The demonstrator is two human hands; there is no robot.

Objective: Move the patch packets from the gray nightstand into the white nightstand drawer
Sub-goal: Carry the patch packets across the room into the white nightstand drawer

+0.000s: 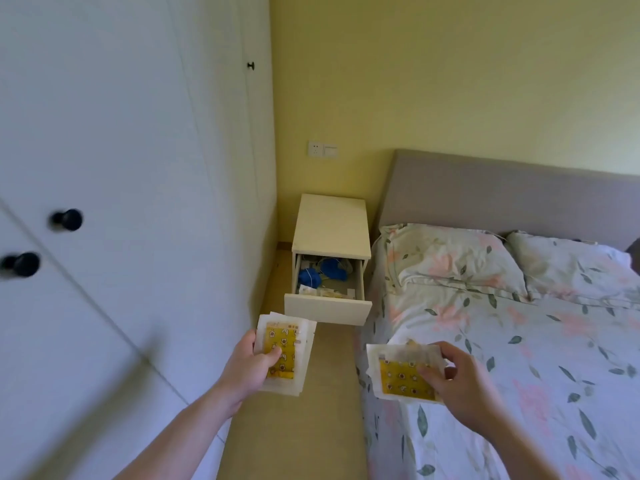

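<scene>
1. Left hand (247,363): grips a fanned stack of patch packets (285,355), thumb pressed across the yellow printed face, fingers behind. The stack is held in the air over the floor strip (298,427) between wardrobe and bed, near the front of the open drawer but apart from it. Its long axis runs roughly away from the viewer, leaning slightly to the right at the far end.
2. Right hand (462,379): pinches a second stack of packets (403,374) by its right edge, thumb on the face. This stack hangs over the near edge of the bed (519,341); printed face up and tilted toward the viewer.
3. White nightstand (330,225): stands in the corner between the wardrobe (121,168) and the headboard (502,192). Its top drawer (327,308) is pulled out.
4. Drawer contents: two blue items (306,276), some pale cords, and light-coloured packets (323,292) lying along the front; finer detail cannot be told.
5. Bed: floral cover, with two matching pillows (450,258) against the headboard.
</scene>
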